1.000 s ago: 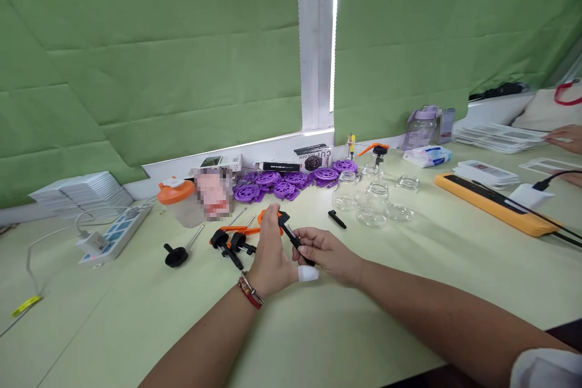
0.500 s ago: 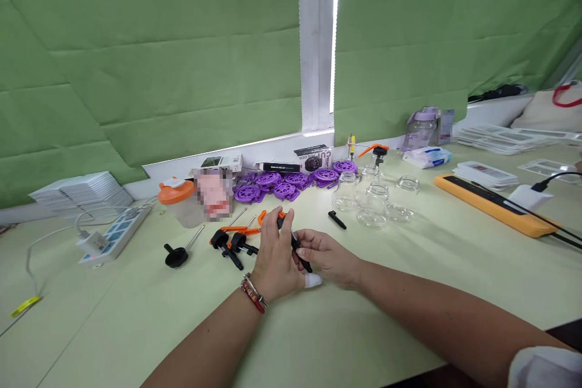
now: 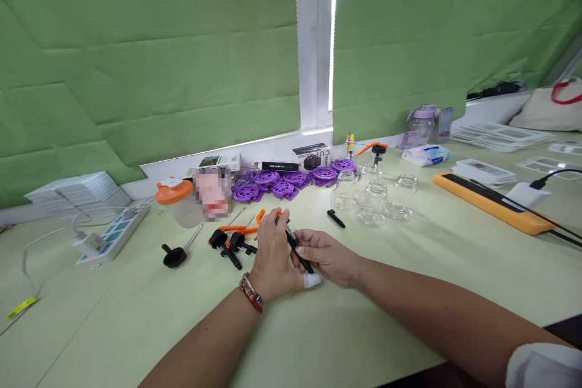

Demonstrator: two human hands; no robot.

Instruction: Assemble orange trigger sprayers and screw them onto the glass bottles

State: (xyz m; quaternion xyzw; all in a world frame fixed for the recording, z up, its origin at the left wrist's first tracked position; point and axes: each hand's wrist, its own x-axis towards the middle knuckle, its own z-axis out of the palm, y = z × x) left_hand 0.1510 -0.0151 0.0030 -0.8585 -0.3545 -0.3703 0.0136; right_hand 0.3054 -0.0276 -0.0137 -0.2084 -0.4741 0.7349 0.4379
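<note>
Purple wheels [image 3: 284, 182] behind, glass jars [image 3: 373, 200] right, black pumps [image 3: 230, 244] nr left hand [image 3: 273, 257]

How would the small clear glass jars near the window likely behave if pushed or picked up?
The clear glass jars look rigid and probably fragile. Standing close together, they would likely knock into each other if one is pushed. Their smooth, rounded sides may be slippery, and one lying on its side would likely roll on the table.

The place is an assembly workbench [image 3: 136, 321]. Purple plastic wheels [image 3: 282, 182], glass jars [image 3: 373, 200] and stacked trays [image 3: 77, 191] indicate small-parts work.
</note>
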